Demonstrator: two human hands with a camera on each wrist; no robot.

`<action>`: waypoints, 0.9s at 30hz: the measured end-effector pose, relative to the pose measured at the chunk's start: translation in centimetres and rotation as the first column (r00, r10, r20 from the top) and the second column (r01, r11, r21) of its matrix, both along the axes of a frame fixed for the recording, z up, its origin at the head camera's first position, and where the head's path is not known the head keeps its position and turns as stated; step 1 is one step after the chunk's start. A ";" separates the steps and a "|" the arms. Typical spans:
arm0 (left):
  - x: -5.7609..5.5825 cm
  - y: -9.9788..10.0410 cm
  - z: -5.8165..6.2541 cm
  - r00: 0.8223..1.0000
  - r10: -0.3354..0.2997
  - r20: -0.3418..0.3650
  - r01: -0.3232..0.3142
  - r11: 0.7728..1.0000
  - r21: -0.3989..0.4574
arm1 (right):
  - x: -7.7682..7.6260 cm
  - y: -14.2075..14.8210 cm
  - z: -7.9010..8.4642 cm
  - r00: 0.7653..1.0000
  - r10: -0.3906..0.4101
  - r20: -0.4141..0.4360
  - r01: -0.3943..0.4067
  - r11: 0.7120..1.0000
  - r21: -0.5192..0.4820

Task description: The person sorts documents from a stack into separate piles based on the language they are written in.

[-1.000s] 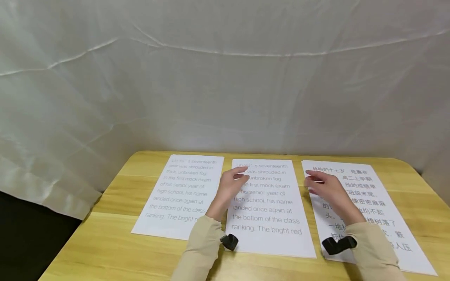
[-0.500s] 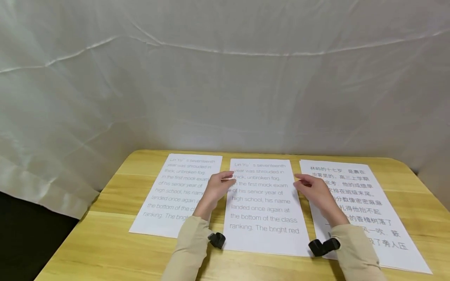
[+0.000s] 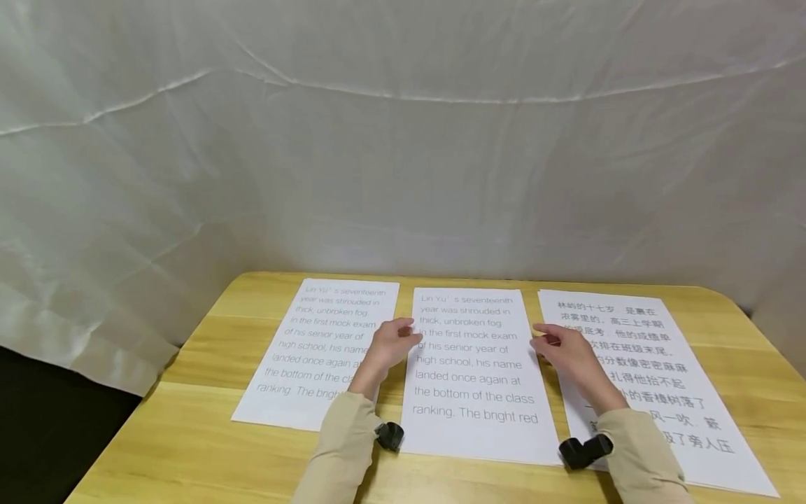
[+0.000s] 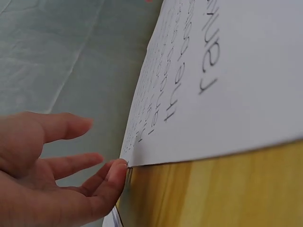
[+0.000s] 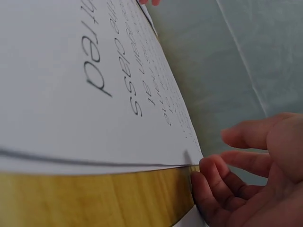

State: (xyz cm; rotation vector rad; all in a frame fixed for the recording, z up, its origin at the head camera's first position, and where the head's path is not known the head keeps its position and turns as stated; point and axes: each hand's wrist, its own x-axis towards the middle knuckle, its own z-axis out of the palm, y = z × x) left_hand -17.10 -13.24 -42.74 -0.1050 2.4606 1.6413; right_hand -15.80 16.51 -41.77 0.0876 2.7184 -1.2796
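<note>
Three printed paper stacks lie side by side on a wooden table. The middle stack (image 3: 472, 441), in English, has a hand at each long side. My left hand (image 3: 383, 348) is at its left edge; in the left wrist view the lower fingertips (image 4: 118, 171) meet the paper's edge, while the thumb is raised apart from them. At the opposite edge is my right hand (image 3: 571, 355), its lower fingertips (image 5: 208, 165) right at the paper in the right wrist view and its thumb also lifted. Neither hand pinches the sheets.
The left stack (image 3: 271, 409), also English, lies partly behind my left hand. A stack with Chinese text (image 3: 724, 470) is partly covered by my right forearm. Behind the wooden table (image 3: 189, 434) hangs a pale curtain (image 3: 403, 175). Both wrists carry black cameras (image 3: 585, 451).
Both hands have moved left and slightly nearer, from over the middle and right stacks to the two sides of the middle one. The papers have stayed in place.
</note>
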 end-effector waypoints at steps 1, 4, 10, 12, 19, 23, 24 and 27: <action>0.0 0.0 0.0 1.000 -0.003 0.002 0.003 1.000 -0.010 | 0.0 0.0 0.0 1.000 0.000 0.006 0.000 1.000 0.012; 0.0 0.0 0.1 1.000 -0.010 0.002 0.010 0.999 -0.040 | 0.0 0.0 -0.1 1.000 0.004 0.018 -0.005 0.999 0.042; 0.0 0.0 -0.3 1.000 -0.015 -0.027 0.013 0.998 -0.060 | 0.1 0.1 -0.5 0.999 0.028 0.022 -0.030 0.994 0.105; 0.0 -0.1 -0.5 0.999 -0.011 -0.031 0.009 0.998 -0.070 | 0.0 0.0 -0.6 0.999 0.041 0.018 -0.042 0.992 0.118; -0.1 0.0 -0.8 0.998 -0.024 -0.052 0.018 0.995 -0.097 | 0.0 -0.1 -0.6 0.998 0.058 0.035 -0.062 0.989 0.136; 0.0 0.2 -0.7 0.998 -0.036 -0.053 0.032 0.995 -0.091 | -0.1 -0.1 -0.7 0.997 0.057 0.043 -0.063 0.987 0.145; 0.0 0.2 -0.7 0.998 -0.039 -0.055 0.034 0.995 -0.094 | -0.1 -0.1 -0.7 0.998 0.056 0.042 -0.062 0.987 0.148; -0.1 0.3 -0.7 0.997 -0.042 -0.064 0.035 0.994 -0.106 | -0.1 -0.2 -0.7 0.998 0.052 0.041 -0.057 0.986 0.155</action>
